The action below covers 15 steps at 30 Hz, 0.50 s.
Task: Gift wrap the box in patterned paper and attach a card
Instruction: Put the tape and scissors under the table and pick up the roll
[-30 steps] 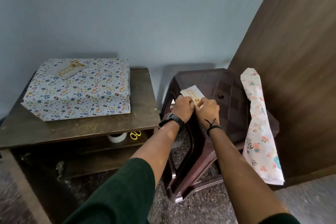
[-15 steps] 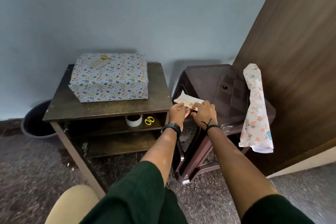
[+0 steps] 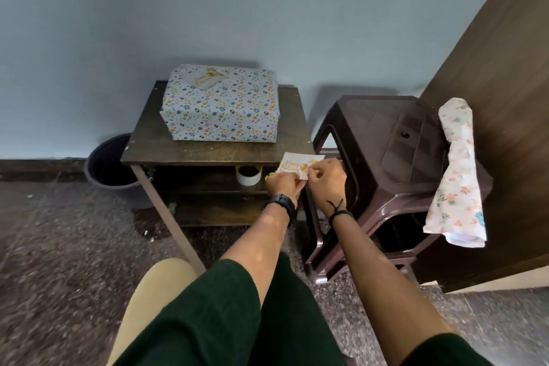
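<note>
A small white greeting card with gold lettering (image 3: 297, 169) is pinched along its near edge by the curled fingers of the left hand (image 3: 283, 186) and the right hand (image 3: 326, 180), which are held close together. Its long axis runs left to right, tilted slightly. Beyond and to the left of the fingers, well apart, the box wrapped in white paper with small coloured motifs (image 3: 221, 107) is seen on the dark wooden side table (image 3: 205, 150), already bearing a card. The left hand is judged nearer to it. To the right stands a brown plastic stool (image 3: 392, 140), draped with floral paper (image 3: 456, 175).
</note>
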Tool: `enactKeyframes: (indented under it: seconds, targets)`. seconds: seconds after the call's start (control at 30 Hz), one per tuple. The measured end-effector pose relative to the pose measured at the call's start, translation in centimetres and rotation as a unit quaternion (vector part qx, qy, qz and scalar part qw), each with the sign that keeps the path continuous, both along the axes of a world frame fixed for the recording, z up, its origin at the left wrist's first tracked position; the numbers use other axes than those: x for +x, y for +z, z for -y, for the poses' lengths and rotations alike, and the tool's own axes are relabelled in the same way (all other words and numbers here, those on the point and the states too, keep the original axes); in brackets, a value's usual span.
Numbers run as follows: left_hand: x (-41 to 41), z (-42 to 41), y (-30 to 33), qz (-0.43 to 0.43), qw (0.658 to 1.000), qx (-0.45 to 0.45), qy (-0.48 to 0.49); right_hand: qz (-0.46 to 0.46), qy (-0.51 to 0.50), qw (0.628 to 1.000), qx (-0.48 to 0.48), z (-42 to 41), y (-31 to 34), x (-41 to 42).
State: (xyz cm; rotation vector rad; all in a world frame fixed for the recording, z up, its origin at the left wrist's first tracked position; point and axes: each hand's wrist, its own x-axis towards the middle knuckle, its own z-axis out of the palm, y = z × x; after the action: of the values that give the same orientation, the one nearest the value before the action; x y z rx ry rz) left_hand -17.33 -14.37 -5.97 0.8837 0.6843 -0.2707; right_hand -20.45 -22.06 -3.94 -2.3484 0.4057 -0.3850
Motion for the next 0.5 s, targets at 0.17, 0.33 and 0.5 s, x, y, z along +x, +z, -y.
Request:
enactKeyframes:
  seconds: [0.17,0.33,0.5]
  targets:
    - [-1.1,-4.8,-3.8,-0.081,0.992,0.050,0.080,-0.094,-0.071,0.982,0.146,-4.3,-4.0,-0.4]
    - [-0.1,-8.4,-6.7,-0.120,0.969,0.080,0.201,-0.169,-0.016,0.967,0.193,-8.9,-7.2,1.1]
    - [5.0,-13.5,-10.8,-0.130,0.963,0.128,0.201,-0.187,0.084,0.960,0.189,-12.8,-10.3,5.3]
